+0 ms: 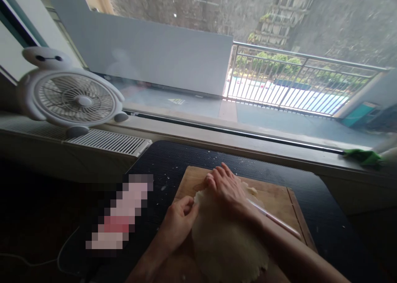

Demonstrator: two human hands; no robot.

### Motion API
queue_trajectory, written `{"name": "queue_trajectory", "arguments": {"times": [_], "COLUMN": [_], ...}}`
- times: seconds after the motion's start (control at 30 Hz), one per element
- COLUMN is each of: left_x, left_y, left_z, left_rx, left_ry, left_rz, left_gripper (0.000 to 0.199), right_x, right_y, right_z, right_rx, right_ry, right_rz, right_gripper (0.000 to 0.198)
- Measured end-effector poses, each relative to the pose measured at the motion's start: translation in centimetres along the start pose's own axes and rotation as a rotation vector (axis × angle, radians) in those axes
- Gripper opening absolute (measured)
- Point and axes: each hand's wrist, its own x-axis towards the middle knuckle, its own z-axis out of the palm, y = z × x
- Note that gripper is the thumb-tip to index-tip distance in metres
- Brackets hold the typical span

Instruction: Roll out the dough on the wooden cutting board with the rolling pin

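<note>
A thin, pale sheet of dough with a ragged edge lies on the wooden cutting board. My left hand pinches the sheet's left edge between thumb and fingers. Over the far part of the dough, my right hand rests palm down, its fingers stretched out and slightly bent. What lies beneath that palm is hidden. A slim whitish rod lies on the board to the right, partly covered by my right forearm. A small ragged scrap of dough shows just right of my right hand.
The board stands on a black table dotted with white specks. Left of it is a blurred-out pinkish object. A white character-shaped fan sits on a slatted ledge by the window. A green cloth lies at the right sill.
</note>
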Motion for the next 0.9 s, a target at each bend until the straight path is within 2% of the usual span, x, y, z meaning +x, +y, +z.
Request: {"name": "queue_trajectory", "arguments": {"times": [0.1,0.2,0.3,0.4,0.47,0.63,0.7,0.77,0.9], "left_x": [0.2,1.0,2.9,5.4,7.1,9.9,10.1,9.6,6.6], "left_y": [0.2,1.0,2.4,4.0,4.8,6.1,6.1,5.8,4.3], "left_z": [-0.2,-0.9,-1.4,-0.8,0.3,4.1,4.9,5.1,3.3], "left_rx": [0.077,0.128,0.155,0.256,0.31,0.321,0.285,0.225,0.092], "left_ry": [0.016,0.033,0.053,-0.042,-0.119,-0.282,-0.308,-0.278,-0.143], "left_rz": [0.002,-0.02,-0.041,0.004,0.022,-0.006,-0.003,0.012,0.0], "left_gripper": [0.022,0.023,0.033,0.031,0.03,0.027,0.024,0.026,0.039], "right_x": [0.0,1.6,1.4,-2.0,-5.1,-10.6,-11.8,-12.5,-12.7], "right_y": [-0.5,1.8,3.9,4.7,5.6,10.1,11.6,12.5,11.9], "right_z": [0.1,-0.8,-2.2,-3.3,-4.0,-5.3,-5.4,-5.2,-5.6], "right_rx": [-0.036,-0.076,-0.066,-0.054,-0.04,0.055,0.102,0.152,0.203], "right_ry": [0.098,0.18,0.165,0.111,0.087,0.082,0.089,0.072,0.035], "right_rz": [0.018,0.073,0.034,-0.095,-0.099,0.2,0.276,0.285,0.251], "right_gripper": [0.039,0.036,0.033,0.029,0.031,0.024,0.023,0.021,0.026]}}
